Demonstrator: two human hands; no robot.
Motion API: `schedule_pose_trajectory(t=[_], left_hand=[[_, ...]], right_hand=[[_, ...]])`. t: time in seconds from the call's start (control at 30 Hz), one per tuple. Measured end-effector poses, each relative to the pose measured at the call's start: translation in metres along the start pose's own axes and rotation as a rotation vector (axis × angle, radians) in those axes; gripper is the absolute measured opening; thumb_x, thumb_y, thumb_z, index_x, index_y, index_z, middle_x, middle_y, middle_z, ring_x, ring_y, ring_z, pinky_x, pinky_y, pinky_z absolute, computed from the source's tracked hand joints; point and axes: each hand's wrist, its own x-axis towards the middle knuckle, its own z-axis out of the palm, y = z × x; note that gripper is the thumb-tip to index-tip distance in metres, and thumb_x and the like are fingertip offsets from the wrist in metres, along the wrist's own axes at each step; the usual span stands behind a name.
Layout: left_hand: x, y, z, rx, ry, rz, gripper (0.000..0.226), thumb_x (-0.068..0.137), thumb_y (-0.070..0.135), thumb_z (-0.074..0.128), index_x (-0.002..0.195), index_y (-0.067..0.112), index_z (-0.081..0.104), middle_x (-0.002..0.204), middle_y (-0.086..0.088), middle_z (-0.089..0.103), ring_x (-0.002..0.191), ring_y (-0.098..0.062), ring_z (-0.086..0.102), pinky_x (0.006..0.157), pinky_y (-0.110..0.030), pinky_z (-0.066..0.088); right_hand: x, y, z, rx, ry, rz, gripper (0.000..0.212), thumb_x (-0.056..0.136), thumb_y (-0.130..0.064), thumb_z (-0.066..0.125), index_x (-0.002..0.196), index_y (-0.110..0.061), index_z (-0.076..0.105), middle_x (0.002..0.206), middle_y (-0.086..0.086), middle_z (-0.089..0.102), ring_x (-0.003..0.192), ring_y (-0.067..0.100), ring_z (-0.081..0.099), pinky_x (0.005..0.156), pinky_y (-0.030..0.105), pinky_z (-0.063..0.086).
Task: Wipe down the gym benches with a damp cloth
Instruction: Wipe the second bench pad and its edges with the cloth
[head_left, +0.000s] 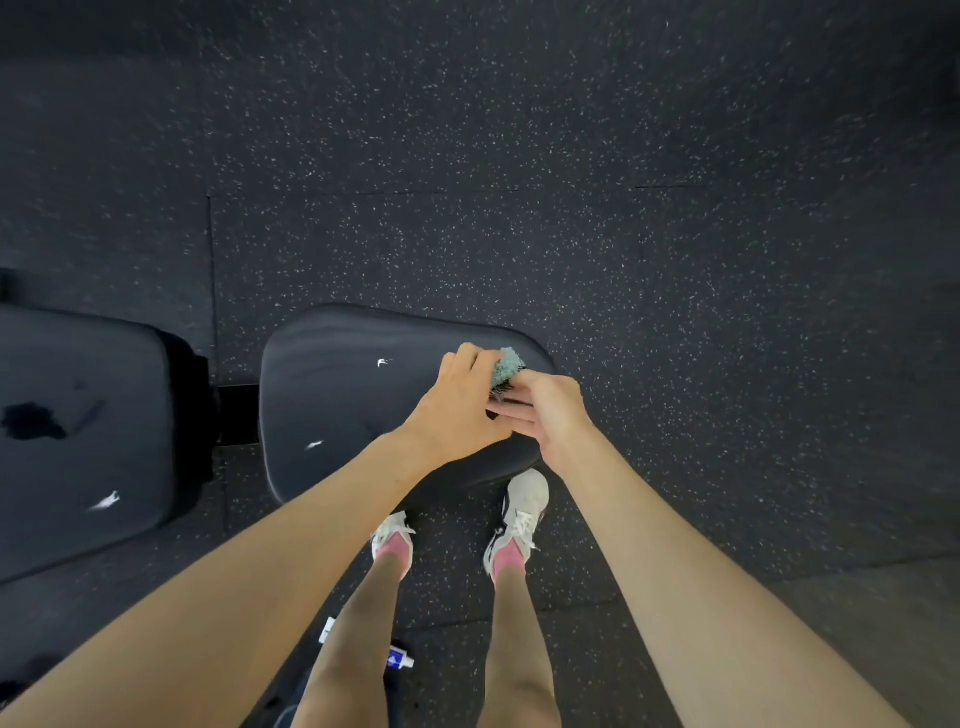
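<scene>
A small pale green cloth (507, 367) is bunched up over the right end of a black bench seat pad (343, 395). My left hand (460, 402) grips the cloth from the left, fingers curled round it. Against the cloth's near right side, my right hand (545, 410) pinches its lower edge, with the other fingers stretched out toward the left hand. The pad shows two small white marks. Left of it lies a longer black bench pad (78, 436) with a dark wet patch and a white mark.
Speckled black rubber floor (675, 260) surrounds the benches. My feet in white shoes (519, 519) stand just in front of the seat pad. A small white and blue tube (400, 660) lies on the floor by my left leg.
</scene>
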Motion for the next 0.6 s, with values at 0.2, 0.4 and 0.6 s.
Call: schedule_pose_trajectory(t=[0.2,0.4,0.6], left_hand=[[0.002,-0.001,0.011,-0.024,0.139,-0.097,0.039,0.081,0.024,0.074,0.108,0.011,0.049,0.107,-0.003,0.052,0.1,-0.021,0.048,0.083,-0.036,0.043],[0.017,0.005,0.024,0.108,0.178,-0.002,0.033,0.089,0.004,0.059,0.121,0.011,0.054,0.114,-0.006,0.056,0.106,-0.025,0.043,0.086,-0.043,0.044],[0.028,0.022,0.062,0.373,0.275,0.31,0.043,0.063,-0.008,0.072,0.104,0.004,0.065,0.088,-0.009,0.061,0.087,-0.022,0.042,0.049,-0.026,0.043]], right_hand=[[0.001,0.011,-0.031,-0.278,-0.051,-0.13,0.027,0.08,0.002,0.064,0.069,-0.021,0.072,0.08,0.004,0.07,0.079,0.014,0.061,0.071,0.02,0.045],[0.032,0.033,-0.068,-0.411,0.394,-0.17,0.038,0.087,0.002,0.046,0.11,-0.017,0.069,0.096,0.002,0.059,0.09,0.022,0.056,0.078,0.031,0.047],[0.057,0.058,-0.072,-0.326,0.135,-0.08,0.071,0.082,-0.009,0.073,0.144,-0.013,0.039,0.137,0.008,0.05,0.124,0.026,0.052,0.103,0.043,0.044]])
